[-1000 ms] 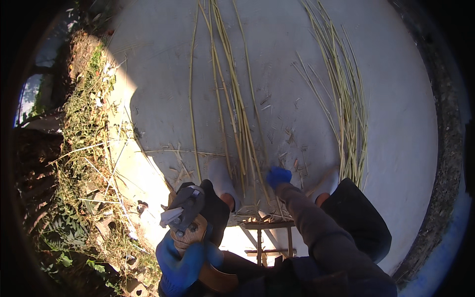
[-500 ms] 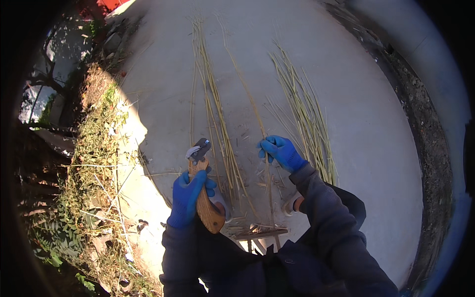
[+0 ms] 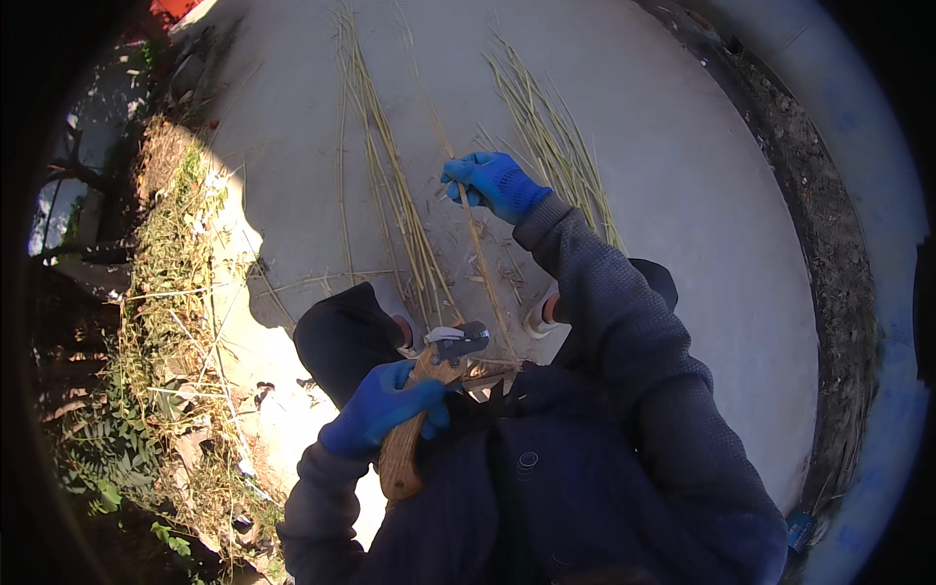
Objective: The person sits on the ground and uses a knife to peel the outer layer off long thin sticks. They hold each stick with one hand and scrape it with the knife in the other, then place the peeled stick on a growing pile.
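Note:
My left hand, in a blue glove, grips a wooden-handled tool in front of my lap. The tool has a curved handle and a dark metal head with a pale part, tilted to the right near the stalk's lower end. Farther out, my right hand, also gloved in blue, is closed round a long thin tan stalk. The stalk runs from between my legs, past the fingers and away across the floor. Whether the tool's head touches it I cannot tell.
Long thin stalks lie on the grey floor left of centre, and a greener bundle lies to the right. Plants and dry litter border the left side. A small wooden stand is partly hidden between my legs.
My right hand has moved farther out and left, still on the stalk. My left hand has come closer to my body, and the tool's head has tipped right toward the stalk.

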Action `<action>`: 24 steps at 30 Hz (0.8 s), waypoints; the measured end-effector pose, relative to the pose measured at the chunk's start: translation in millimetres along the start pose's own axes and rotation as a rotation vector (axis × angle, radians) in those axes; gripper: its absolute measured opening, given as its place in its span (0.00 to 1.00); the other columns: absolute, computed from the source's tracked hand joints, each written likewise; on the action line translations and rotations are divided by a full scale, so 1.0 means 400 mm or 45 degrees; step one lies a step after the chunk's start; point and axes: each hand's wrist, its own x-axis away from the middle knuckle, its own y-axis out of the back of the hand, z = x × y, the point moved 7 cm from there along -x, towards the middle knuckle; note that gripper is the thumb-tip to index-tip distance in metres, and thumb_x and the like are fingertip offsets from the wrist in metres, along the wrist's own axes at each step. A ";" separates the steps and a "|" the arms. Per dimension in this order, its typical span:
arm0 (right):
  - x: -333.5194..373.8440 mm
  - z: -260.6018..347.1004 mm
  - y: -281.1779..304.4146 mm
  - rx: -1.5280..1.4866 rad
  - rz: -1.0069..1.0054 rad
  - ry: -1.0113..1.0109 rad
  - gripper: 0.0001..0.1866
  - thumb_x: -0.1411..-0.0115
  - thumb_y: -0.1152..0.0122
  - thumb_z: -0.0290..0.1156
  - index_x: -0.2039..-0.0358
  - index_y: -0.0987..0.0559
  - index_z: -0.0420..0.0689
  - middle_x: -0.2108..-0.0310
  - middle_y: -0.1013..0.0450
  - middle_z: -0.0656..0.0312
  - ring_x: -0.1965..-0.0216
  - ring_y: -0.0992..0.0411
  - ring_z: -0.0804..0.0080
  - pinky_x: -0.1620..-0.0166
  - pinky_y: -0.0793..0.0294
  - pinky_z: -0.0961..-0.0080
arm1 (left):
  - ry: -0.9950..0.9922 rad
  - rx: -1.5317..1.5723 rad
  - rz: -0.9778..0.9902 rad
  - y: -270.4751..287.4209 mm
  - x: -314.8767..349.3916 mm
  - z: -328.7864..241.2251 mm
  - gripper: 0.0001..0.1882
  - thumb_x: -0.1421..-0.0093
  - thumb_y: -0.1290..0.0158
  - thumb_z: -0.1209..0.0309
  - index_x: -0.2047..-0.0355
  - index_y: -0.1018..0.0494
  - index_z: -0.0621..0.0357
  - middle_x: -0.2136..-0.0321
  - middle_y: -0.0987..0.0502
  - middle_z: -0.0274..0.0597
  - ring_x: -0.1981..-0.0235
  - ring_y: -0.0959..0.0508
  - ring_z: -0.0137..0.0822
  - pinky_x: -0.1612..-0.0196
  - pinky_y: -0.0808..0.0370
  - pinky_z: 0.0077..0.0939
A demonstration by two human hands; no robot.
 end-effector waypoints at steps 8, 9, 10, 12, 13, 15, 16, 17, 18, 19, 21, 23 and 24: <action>-0.040 -0.052 -0.064 -0.086 0.011 -0.074 0.18 0.35 0.37 0.42 0.59 0.20 0.37 0.68 0.22 0.60 0.73 0.27 0.80 0.66 0.24 0.81 | 0.139 0.060 0.048 -0.044 0.106 0.113 0.16 0.34 0.44 0.63 0.56 0.27 0.65 0.72 0.20 0.41 0.74 0.20 0.28 0.67 0.22 0.23; -0.044 -0.056 -0.068 -0.083 0.005 -0.073 0.18 0.36 0.37 0.41 0.59 0.20 0.37 0.68 0.22 0.60 0.73 0.27 0.80 0.66 0.24 0.81 | 0.176 0.086 0.034 -0.045 0.110 0.124 0.17 0.34 0.44 0.62 0.56 0.27 0.65 0.72 0.20 0.41 0.73 0.20 0.28 0.67 0.22 0.23; -0.048 -0.060 -0.071 -0.078 -0.002 -0.071 0.18 0.36 0.37 0.41 0.59 0.20 0.37 0.68 0.22 0.60 0.73 0.27 0.79 0.66 0.25 0.81 | 0.140 0.076 0.040 -0.046 0.112 0.122 0.17 0.34 0.44 0.62 0.55 0.27 0.65 0.72 0.20 0.40 0.74 0.20 0.28 0.67 0.22 0.23; -0.055 -0.071 -0.078 -0.069 -0.013 -0.068 0.17 0.36 0.37 0.41 0.59 0.20 0.37 0.69 0.22 0.61 0.73 0.27 0.79 0.66 0.25 0.81 | 0.124 0.075 0.038 -0.046 0.113 0.125 0.17 0.34 0.44 0.62 0.55 0.27 0.64 0.71 0.20 0.39 0.74 0.20 0.27 0.67 0.22 0.23; -0.059 -0.076 -0.081 -0.065 -0.017 -0.068 0.17 0.36 0.37 0.40 0.59 0.20 0.36 0.70 0.22 0.61 0.74 0.27 0.79 0.66 0.25 0.81 | 0.126 0.077 0.028 -0.044 0.113 0.127 0.17 0.34 0.44 0.62 0.54 0.27 0.64 0.71 0.20 0.40 0.74 0.20 0.27 0.67 0.22 0.23; -0.065 -0.088 -0.086 -0.074 -0.030 -0.063 0.17 0.36 0.37 0.40 0.59 0.20 0.36 0.70 0.22 0.61 0.74 0.27 0.79 0.66 0.24 0.81 | 0.144 0.095 0.009 -0.038 0.108 0.133 0.16 0.34 0.44 0.63 0.54 0.27 0.64 0.71 0.20 0.40 0.74 0.20 0.27 0.67 0.22 0.23; -0.068 -0.093 -0.089 -0.087 -0.038 -0.057 0.17 0.36 0.37 0.39 0.59 0.21 0.36 0.70 0.22 0.61 0.73 0.27 0.79 0.66 0.24 0.81 | 0.132 0.070 -0.002 -0.034 0.104 0.134 0.16 0.34 0.44 0.63 0.54 0.27 0.64 0.72 0.20 0.40 0.74 0.20 0.27 0.67 0.22 0.23; -0.069 -0.101 -0.090 -0.110 -0.063 -0.070 0.17 0.36 0.37 0.39 0.59 0.21 0.36 0.70 0.22 0.61 0.73 0.27 0.78 0.66 0.24 0.81 | 0.131 0.062 -0.013 -0.029 0.099 0.138 0.16 0.34 0.44 0.64 0.54 0.27 0.64 0.72 0.20 0.40 0.74 0.20 0.27 0.67 0.22 0.23; -0.070 -0.101 -0.095 -0.072 -0.063 -0.040 0.17 0.36 0.37 0.39 0.60 0.21 0.36 0.70 0.22 0.61 0.73 0.26 0.78 0.66 0.24 0.80 | 0.131 0.053 -0.023 -0.025 0.094 0.142 0.16 0.34 0.44 0.64 0.54 0.27 0.64 0.72 0.20 0.40 0.74 0.20 0.27 0.67 0.22 0.22; -0.068 -0.105 -0.099 -0.045 -0.080 -0.028 0.17 0.36 0.37 0.40 0.60 0.21 0.36 0.69 0.22 0.61 0.72 0.26 0.78 0.66 0.24 0.80 | 0.116 0.049 -0.033 -0.022 0.088 0.145 0.16 0.34 0.44 0.64 0.54 0.27 0.64 0.72 0.20 0.41 0.74 0.20 0.27 0.67 0.22 0.22; -0.059 -0.114 -0.110 0.024 -0.099 -0.032 0.17 0.36 0.37 0.40 0.60 0.21 0.37 0.70 0.22 0.61 0.72 0.25 0.77 0.66 0.24 0.80 | 0.086 0.040 -0.053 -0.016 0.077 0.153 0.16 0.35 0.43 0.65 0.53 0.27 0.64 0.72 0.19 0.41 0.74 0.20 0.28 0.67 0.22 0.22; -0.042 -0.132 -0.123 0.090 -0.104 -0.070 0.17 0.35 0.38 0.41 0.61 0.20 0.37 0.70 0.22 0.60 0.72 0.25 0.77 0.67 0.23 0.80 | 0.095 0.069 -0.122 -0.004 0.070 0.167 0.16 0.35 0.43 0.65 0.53 0.27 0.65 0.72 0.19 0.41 0.74 0.20 0.28 0.68 0.22 0.22; -0.029 -0.142 -0.125 0.052 -0.117 -0.092 0.17 0.35 0.38 0.42 0.62 0.20 0.37 0.71 0.22 0.61 0.72 0.25 0.77 0.67 0.24 0.80 | 0.109 0.098 -0.160 0.003 0.068 0.175 0.17 0.35 0.43 0.65 0.53 0.27 0.65 0.72 0.19 0.41 0.74 0.20 0.28 0.68 0.22 0.22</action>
